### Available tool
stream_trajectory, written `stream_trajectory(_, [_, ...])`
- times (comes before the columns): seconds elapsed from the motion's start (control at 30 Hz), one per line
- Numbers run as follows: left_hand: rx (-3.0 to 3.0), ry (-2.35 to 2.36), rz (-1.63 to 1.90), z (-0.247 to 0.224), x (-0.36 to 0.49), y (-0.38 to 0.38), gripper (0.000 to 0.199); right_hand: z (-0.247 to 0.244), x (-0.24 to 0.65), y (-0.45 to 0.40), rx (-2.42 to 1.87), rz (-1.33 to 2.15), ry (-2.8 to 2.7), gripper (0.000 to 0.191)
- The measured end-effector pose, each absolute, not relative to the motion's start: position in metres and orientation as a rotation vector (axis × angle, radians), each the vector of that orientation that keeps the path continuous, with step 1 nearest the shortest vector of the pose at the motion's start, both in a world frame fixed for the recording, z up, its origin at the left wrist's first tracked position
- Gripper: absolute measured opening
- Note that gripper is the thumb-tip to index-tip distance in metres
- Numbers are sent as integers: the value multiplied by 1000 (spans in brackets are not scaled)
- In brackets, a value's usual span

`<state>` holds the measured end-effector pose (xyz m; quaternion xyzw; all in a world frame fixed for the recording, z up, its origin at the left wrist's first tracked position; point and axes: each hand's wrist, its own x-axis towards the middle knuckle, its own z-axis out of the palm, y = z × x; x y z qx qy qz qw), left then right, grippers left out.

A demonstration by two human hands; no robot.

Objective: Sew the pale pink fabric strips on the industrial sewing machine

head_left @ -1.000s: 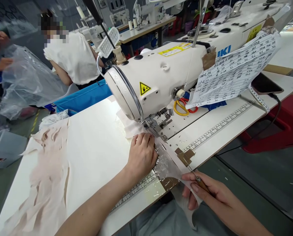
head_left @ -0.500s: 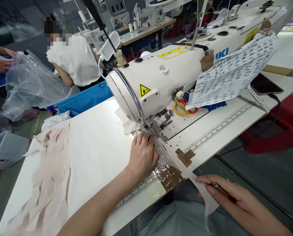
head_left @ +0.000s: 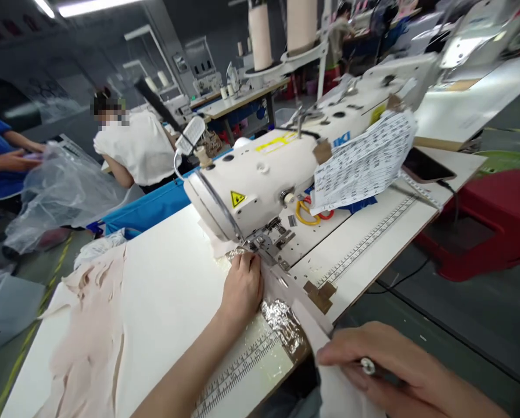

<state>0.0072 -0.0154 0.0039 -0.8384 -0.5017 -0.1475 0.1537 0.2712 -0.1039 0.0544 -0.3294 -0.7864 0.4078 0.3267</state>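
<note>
A white sewing machine [head_left: 251,180] stands on the white table. My left hand [head_left: 243,284] lies beside its presser foot, fingers bent down together on the pale fabric strip; the fingertips are partly hidden. The pale strip [head_left: 301,302] runs from the needle area over the table's front edge. Off that edge, my right hand [head_left: 368,360] pinches the strip between thumb and fingers. It also holds a small tool [head_left: 367,365] with a metal end, blurred by motion. Clear tape [head_left: 281,319] covers the table near my left hand.
Pale cut fabric [head_left: 88,331] lies at the table's left. Yellow and red scissors [head_left: 307,213], a written sheet [head_left: 364,162] and a phone [head_left: 427,165] are beyond the needle. A red stool [head_left: 481,232] stands right. Two people work at the back left.
The view has tilted up and shifted. My right hand has moved closer and to the left along the strip. My left hand stays by the presser foot.
</note>
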Motion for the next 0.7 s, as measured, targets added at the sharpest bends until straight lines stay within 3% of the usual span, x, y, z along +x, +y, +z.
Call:
stream_trajectory(0.13, [-2305,-1302,-187,7,6,-4,28,89,242,-85,-529,1039,-2149,33])
stream_trajectory(0.27, [-2283,-1315,-125,7,5,1,26,98,230,-84,-547,1052,-2170,35])
stream_trajectory(0.53, [-2387,-1751,-863,-1,-11,6,19,50,242,-75,-1146,1063,-2142,27])
stream_trajectory(0.7, [-2509,-1788,-1159,-3,-18,12,18,16,227,-44,-1235,657,-2170,28])
